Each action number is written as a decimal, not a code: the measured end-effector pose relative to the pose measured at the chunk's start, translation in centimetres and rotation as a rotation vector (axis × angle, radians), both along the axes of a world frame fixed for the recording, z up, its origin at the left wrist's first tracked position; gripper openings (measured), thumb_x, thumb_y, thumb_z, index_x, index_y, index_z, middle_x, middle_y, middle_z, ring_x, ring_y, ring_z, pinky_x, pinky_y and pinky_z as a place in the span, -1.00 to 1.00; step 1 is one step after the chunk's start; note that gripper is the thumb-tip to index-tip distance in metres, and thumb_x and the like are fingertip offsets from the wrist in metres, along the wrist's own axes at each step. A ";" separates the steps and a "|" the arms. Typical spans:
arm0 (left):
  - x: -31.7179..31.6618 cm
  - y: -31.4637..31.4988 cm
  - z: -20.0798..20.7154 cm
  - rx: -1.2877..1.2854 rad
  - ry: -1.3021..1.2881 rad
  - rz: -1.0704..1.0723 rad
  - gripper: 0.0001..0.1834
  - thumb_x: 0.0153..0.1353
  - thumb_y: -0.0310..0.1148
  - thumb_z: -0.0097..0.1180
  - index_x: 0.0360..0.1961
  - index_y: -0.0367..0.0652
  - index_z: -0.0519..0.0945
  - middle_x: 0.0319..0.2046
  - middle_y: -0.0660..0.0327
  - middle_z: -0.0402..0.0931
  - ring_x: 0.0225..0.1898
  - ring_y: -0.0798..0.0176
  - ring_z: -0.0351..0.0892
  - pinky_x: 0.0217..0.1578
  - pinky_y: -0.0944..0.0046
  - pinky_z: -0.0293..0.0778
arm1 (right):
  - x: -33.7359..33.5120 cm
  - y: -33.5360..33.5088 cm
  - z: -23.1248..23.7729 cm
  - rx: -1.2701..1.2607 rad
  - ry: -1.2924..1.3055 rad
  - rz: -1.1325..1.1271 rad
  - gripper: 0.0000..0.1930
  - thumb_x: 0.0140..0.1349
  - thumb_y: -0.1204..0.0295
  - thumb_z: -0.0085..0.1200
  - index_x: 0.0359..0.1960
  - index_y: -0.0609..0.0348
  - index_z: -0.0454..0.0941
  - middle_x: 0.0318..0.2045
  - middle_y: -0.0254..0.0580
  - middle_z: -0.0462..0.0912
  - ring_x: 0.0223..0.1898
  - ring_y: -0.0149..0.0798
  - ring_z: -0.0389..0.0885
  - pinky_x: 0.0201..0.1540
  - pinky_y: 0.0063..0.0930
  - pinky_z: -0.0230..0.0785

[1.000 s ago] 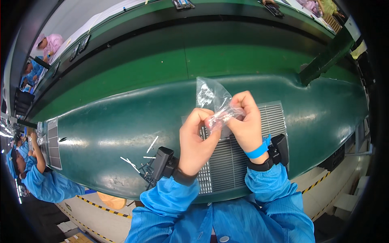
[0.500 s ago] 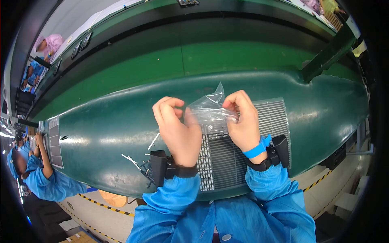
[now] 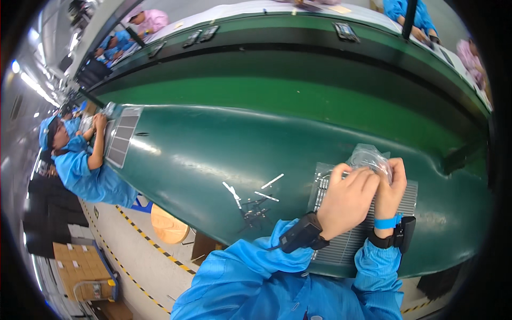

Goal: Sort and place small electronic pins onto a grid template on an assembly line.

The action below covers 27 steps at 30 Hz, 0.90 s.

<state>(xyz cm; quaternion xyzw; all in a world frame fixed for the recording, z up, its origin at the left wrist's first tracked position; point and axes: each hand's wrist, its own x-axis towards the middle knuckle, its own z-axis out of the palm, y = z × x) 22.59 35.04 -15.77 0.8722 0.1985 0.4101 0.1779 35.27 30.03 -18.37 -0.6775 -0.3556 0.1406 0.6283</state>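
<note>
A clear plastic bag (image 3: pixel 368 156) is bunched between my two hands, its loose part standing up beyond the fingers. My left hand (image 3: pixel 349 201) is closed, with bent fingers on the bag's near side. Pressed close beside it, my right hand (image 3: pixel 390 186) pinches the same bag. Under both hands lies a ribbed tray (image 3: pixel 341 252) with rows of narrow slots, some filled with small light and dark pieces near its left side. My wrists and forearms hide part of this tray.
Left of the tray lie loose white strips (image 3: pixel 272 181) and a heap of thin dark pieces (image 3: pixel 253 213) on the green table (image 3: pixel 186 154). A co-worker (image 3: pixel 80 165) stands at its left end by another panelled tray (image 3: pixel 122 137). Behind runs a raised shelf (image 3: pixel 277 40).
The view has swung left, so the table and hands appear farther right. My hands have come together, and the bag that was stretched between them is now bunched up.
</note>
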 end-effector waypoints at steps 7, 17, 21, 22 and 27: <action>0.3 -0.3 2.5 0.058 0.564 0.051 -0.81 0.07 -0.47 0.08 -0.25 -0.23 0.53 -0.32 0.14 0.62 -0.33 0.19 0.68 -0.21 0.19 0.45 | -0.5 0.2 -0.4 0.126 -0.025 0.067 -0.95 0.27 0.63 -0.02 -0.34 0.22 0.40 -0.44 -0.39 0.45 -0.35 -0.54 0.39 -0.28 -0.62 0.29; 3.5 2.8 2.2 -0.122 0.878 0.320 -0.59 0.23 -0.29 0.06 -0.02 -0.42 0.53 -0.39 0.08 0.71 -0.37 0.04 0.74 -0.41 0.10 0.64 | -1.7 0.6 1.8 0.066 -0.365 -0.058 -0.92 0.14 0.64 0.12 -0.37 0.27 0.47 -0.44 -0.14 0.48 -0.43 -0.19 0.51 -0.33 -0.40 0.38; 4.4 5.0 3.3 -0.332 0.996 0.291 -0.57 0.16 -0.27 0.16 -0.02 -0.38 0.57 -0.32 0.10 0.71 -0.31 0.00 0.75 -0.38 0.12 0.65 | -2.0 1.0 1.8 0.020 -0.474 -0.062 -0.80 0.02 0.67 0.15 -0.29 0.25 0.48 -0.34 -0.10 0.49 -0.28 -0.07 0.54 -0.22 -0.30 0.40; 3.5 5.8 7.8 -0.033 1.286 -0.217 -0.63 0.07 -0.34 0.26 -0.13 -0.36 0.62 -0.30 0.09 0.71 -0.25 0.01 0.75 -0.35 0.18 0.65 | -1.9 0.8 2.0 0.027 -0.473 -0.081 -0.75 0.00 0.69 0.14 -0.24 0.25 0.47 -0.27 -0.06 0.51 -0.19 -0.01 0.52 -0.12 -0.25 0.38; 4.0 7.8 -2.2 -0.091 0.677 0.047 -0.83 -0.09 -0.37 0.33 -0.50 -0.15 0.57 -0.54 0.18 0.57 -0.54 0.13 0.61 -0.54 0.18 0.45 | -4.0 -1.1 4.9 0.271 -0.693 -0.022 -0.76 0.00 0.73 0.06 -0.26 0.26 0.45 -0.22 -0.04 0.53 -0.16 0.10 0.49 -0.03 -0.10 0.32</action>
